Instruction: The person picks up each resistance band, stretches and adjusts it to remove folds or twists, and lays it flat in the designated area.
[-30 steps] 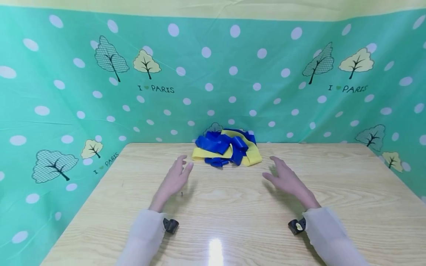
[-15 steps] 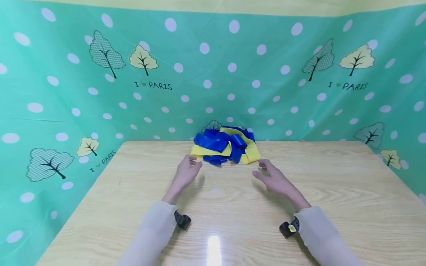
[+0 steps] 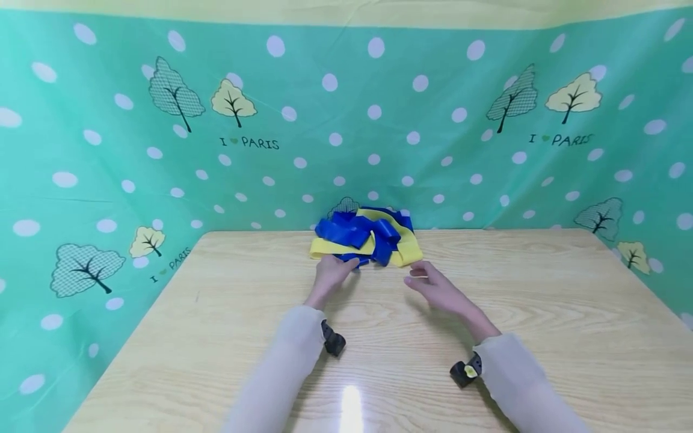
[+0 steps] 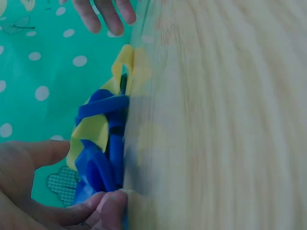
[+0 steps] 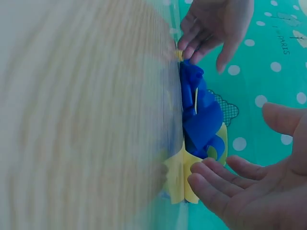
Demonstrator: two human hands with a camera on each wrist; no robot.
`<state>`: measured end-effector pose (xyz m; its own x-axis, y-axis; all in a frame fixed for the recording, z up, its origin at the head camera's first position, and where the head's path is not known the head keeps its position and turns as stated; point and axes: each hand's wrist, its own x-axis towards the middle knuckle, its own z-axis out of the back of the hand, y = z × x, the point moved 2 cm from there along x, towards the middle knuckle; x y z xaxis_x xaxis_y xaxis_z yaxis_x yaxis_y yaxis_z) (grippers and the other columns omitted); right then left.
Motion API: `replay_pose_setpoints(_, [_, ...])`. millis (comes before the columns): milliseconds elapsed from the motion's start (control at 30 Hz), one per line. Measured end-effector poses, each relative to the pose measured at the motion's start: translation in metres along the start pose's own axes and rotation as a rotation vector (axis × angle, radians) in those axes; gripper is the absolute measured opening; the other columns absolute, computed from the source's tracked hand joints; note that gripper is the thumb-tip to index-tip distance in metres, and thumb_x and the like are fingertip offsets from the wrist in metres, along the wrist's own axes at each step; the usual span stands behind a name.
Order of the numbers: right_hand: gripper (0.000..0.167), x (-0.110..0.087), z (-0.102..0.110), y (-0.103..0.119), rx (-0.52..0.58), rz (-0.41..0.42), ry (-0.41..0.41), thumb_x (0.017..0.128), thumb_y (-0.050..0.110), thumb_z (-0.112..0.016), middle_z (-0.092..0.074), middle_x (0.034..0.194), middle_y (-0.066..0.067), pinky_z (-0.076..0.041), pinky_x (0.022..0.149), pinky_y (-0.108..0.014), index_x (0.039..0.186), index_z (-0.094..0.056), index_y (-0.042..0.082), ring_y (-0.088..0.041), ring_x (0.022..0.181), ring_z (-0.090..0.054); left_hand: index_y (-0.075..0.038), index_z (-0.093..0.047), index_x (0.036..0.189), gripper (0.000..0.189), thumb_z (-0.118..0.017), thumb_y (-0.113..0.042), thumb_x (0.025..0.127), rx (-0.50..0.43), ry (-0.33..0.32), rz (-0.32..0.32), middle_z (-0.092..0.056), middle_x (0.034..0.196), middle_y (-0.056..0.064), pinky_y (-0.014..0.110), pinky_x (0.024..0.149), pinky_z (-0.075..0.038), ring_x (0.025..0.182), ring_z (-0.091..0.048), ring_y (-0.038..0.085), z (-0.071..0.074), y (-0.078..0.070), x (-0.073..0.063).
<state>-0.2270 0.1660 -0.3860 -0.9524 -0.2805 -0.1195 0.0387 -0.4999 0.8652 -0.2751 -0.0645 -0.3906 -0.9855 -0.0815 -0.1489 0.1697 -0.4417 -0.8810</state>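
Observation:
A tangled heap of blue and yellow ribbon-like bands lies at the far edge of the wooden table. My left hand is at the heap's near left side, overlapping its front strip in the head view. In the left wrist view its thumb stands well apart from the bent fingers, which are beside the blue bands; contact is hard to tell. Just short of the heap's right end, my right hand hovers with fingers spread and nothing held. A yellow loop is by its fingertips in the right wrist view.
Behind the wooden table hangs a green cloth with white dots and printed trees. It also covers the left side. Each sleeved wrist wears a small black camera. A bright reflection falls on the near tabletop.
My left hand has moved right and forward to the front of the bands. My right hand has shifted left toward their right end. The heap itself looks unchanged.

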Motion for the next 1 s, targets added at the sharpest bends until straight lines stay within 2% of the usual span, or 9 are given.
replay_pose_setpoints(133, [0.056, 0.004, -0.006, 0.001, 0.061, -0.017, 0.019, 0.100, 0.028, -0.048, -0.040, 0.138, -0.025, -0.043, 0.100, -0.048, 0.140, -0.030, -0.006, -0.040, 0.127, -0.043, -0.009, -0.051, 0.073, 0.030, -0.068, -0.030, 0.085, 0.032, -0.034, 0.001, -0.036, 0.052, -0.005, 0.023, 0.042, -0.029, 0.044, -0.035, 0.011, -0.005, 0.000, 0.004])
replay_pose_setpoints(233, [0.055, 0.004, -0.010, 0.003, 0.078, -0.025, 0.035, 0.100, 0.026, -0.048, -0.042, 0.137, -0.025, -0.043, 0.100, -0.047, 0.140, -0.030, -0.007, -0.039, 0.126, -0.045, -0.009, -0.055, 0.074, 0.029, -0.072, -0.031, 0.082, 0.076, -0.054, -0.001, -0.039, 0.054, -0.004, 0.024, 0.043, -0.029, 0.047, -0.037, 0.011, -0.009, -0.001, 0.008])
replay_pose_setpoints(367, [0.054, 0.004, -0.017, 0.007, 0.081, -0.021, 0.055, 0.100, 0.025, -0.047, -0.042, 0.138, -0.027, -0.043, 0.100, -0.048, 0.140, -0.030, -0.007, -0.040, 0.127, -0.045, -0.010, -0.054, 0.066, 0.026, -0.073, -0.021, 0.080, 0.123, -0.076, 0.029, -0.044, 0.053, -0.002, 0.024, 0.043, -0.030, 0.047, -0.041, 0.012, -0.009, -0.001, 0.012])
replay_pose_setpoints(533, [0.054, 0.008, -0.027, 0.010, 0.092, -0.005, 0.083, 0.099, 0.024, -0.048, -0.044, 0.136, -0.026, -0.043, 0.101, -0.047, 0.139, -0.031, -0.007, -0.039, 0.126, -0.045, -0.013, -0.043, 0.048, 0.037, -0.063, -0.006, 0.079, 0.122, -0.080, 0.036, -0.043, 0.044, -0.003, 0.023, 0.040, -0.028, 0.041, -0.039, 0.012, -0.005, 0.003, 0.013])
replay_pose_setpoints(700, [0.053, 0.011, -0.037, 0.014, 0.132, -0.012, 0.119, 0.100, 0.025, -0.048, -0.047, 0.136, -0.024, -0.042, 0.103, -0.047, 0.140, -0.032, -0.006, -0.036, 0.127, -0.046, -0.014, -0.043, 0.046, 0.038, -0.058, -0.006, 0.081, 0.053, -0.056, -0.005, -0.044, 0.045, -0.003, 0.022, 0.041, -0.029, 0.041, -0.038, 0.011, -0.001, 0.004, 0.009])
replay_pose_setpoints(767, [0.053, 0.013, -0.041, 0.017, 0.165, -0.022, 0.134, 0.099, 0.025, -0.048, -0.047, 0.135, -0.023, -0.042, 0.104, -0.047, 0.140, -0.032, -0.005, -0.035, 0.126, -0.046, -0.009, -0.050, 0.050, 0.033, -0.058, -0.007, 0.082, -0.002, -0.056, -0.006, -0.051, 0.050, -0.001, 0.020, 0.044, -0.033, 0.047, -0.045, 0.012, 0.001, 0.004, 0.008])
replay_pose_setpoints(900, [0.052, 0.016, -0.049, 0.021, 0.211, -0.042, 0.150, 0.098, 0.023, -0.051, -0.049, 0.134, -0.024, -0.042, 0.104, -0.047, 0.139, -0.033, -0.005, -0.034, 0.123, -0.051, 0.002, -0.065, 0.068, 0.017, -0.058, -0.006, 0.081, -0.109, -0.067, 0.010, -0.066, 0.069, 0.007, 0.021, 0.055, -0.045, 0.064, -0.059, 0.015, 0.004, 0.005, 0.004])
replay_pose_setpoints(1000, [0.052, 0.018, -0.055, 0.023, 0.231, -0.060, 0.159, 0.097, 0.021, -0.053, -0.050, 0.134, -0.023, -0.042, 0.104, -0.046, 0.139, -0.034, -0.004, -0.032, 0.121, -0.053, 0.005, -0.066, 0.079, 0.014, -0.057, -0.005, 0.083, -0.237, -0.050, 0.041, -0.069, 0.076, 0.011, 0.026, 0.065, -0.054, 0.069, -0.064, 0.016, 0.005, 0.006, 0.002])
